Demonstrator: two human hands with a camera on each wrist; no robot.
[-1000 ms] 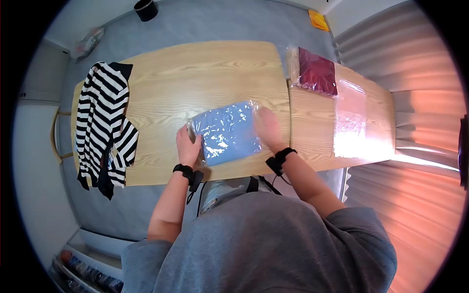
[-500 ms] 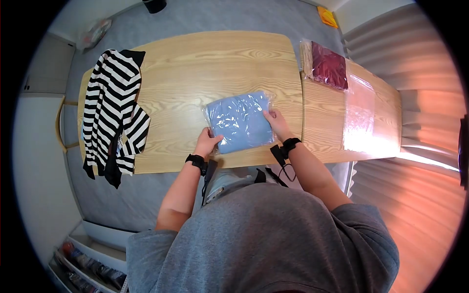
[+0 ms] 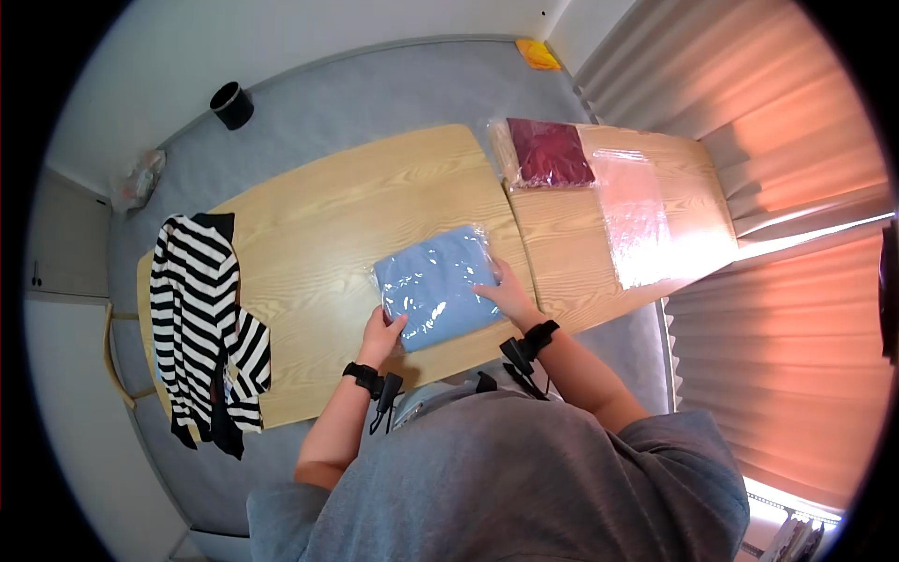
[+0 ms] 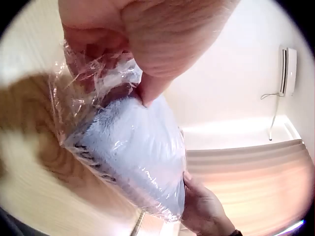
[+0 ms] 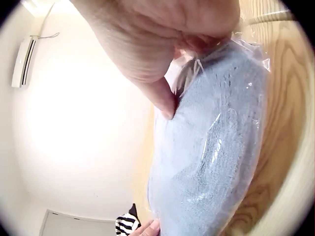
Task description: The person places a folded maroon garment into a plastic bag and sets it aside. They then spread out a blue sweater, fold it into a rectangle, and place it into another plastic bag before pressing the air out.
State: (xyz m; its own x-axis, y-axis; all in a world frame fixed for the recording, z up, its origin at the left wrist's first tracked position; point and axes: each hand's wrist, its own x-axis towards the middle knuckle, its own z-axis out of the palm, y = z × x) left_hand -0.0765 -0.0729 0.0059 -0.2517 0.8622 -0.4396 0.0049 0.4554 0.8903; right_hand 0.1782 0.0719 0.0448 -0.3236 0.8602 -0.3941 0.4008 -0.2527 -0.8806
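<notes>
A folded, fuzzy light blue cloth in a clear plastic bag [image 3: 433, 288] is held between both hands over the front of the table. My left hand [image 3: 378, 339] grips the bag's near left corner, its thumb on top and the fingers partly hidden under the edge. At the right edge, my right hand [image 3: 508, 296] pinches the bag with the thumb lying over the cloth. In the left wrist view, loose clear film bunches around the left fingers [image 4: 91, 73]. The right wrist view shows the right thumb [image 5: 165, 101] pressing on the bag's upper face.
A striped black-and-white sweater [image 3: 197, 314] lies along the left end of the wooden table [image 3: 328, 225]. On the adjoining side table [image 3: 562, 234] are a bagged dark red folded cloth [image 3: 552, 154] and a flat clear plastic bag [image 3: 632, 211]. Curtains [image 3: 787, 178] hang at right.
My right hand, blurred beside the bag's right edge a second ago, now holds that edge with its thumb on top. The left hand keeps its hold. The head view has shifted and turned.
</notes>
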